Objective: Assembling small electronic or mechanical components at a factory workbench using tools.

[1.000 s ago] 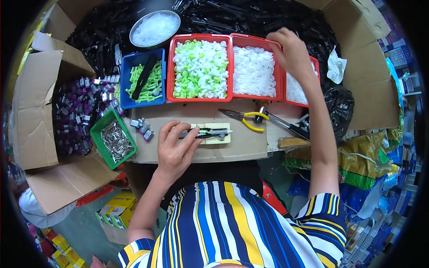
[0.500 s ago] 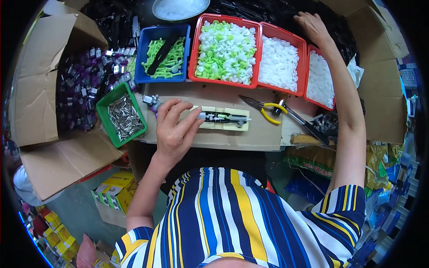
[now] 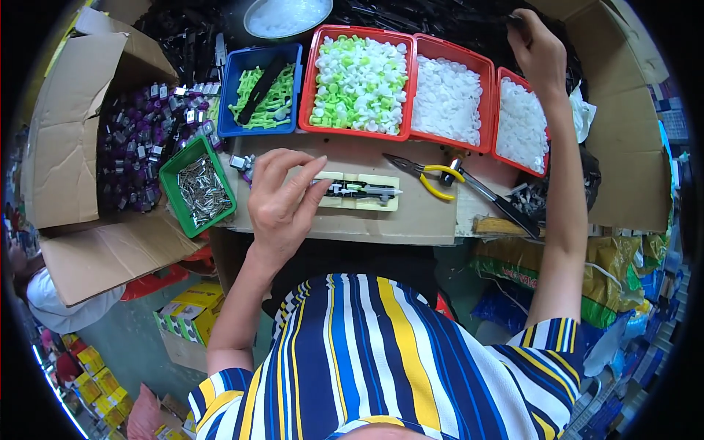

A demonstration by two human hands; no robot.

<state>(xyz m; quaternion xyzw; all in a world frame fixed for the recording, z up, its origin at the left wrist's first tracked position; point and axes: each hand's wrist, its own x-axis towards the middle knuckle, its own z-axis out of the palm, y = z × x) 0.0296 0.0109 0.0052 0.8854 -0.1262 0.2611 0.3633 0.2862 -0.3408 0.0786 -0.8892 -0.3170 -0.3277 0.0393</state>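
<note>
My left hand hovers at the left end of a cream holder block, thumb and forefinger apart with a gap between the tips. In the block's groove lies a slim assembly of black, white and grey parts with a pointed right end. At the far right, my right hand is raised over a heap of black plastic parts, its fingertips pinched on a small black plastic part. Most of that part is hidden by the fingers. Pliers with yellow handles lie right of the block.
Behind the block stand a blue tray of green pieces and red trays of green and white caps. A green tray of metal pins sits left, near a carton of purple-and-silver parts. A black-handled hammer lies right.
My right hand has lifted off the black heap, closing its fingers on a small black part. My left hand stays by the block, thumb and forefinger still apart.
</note>
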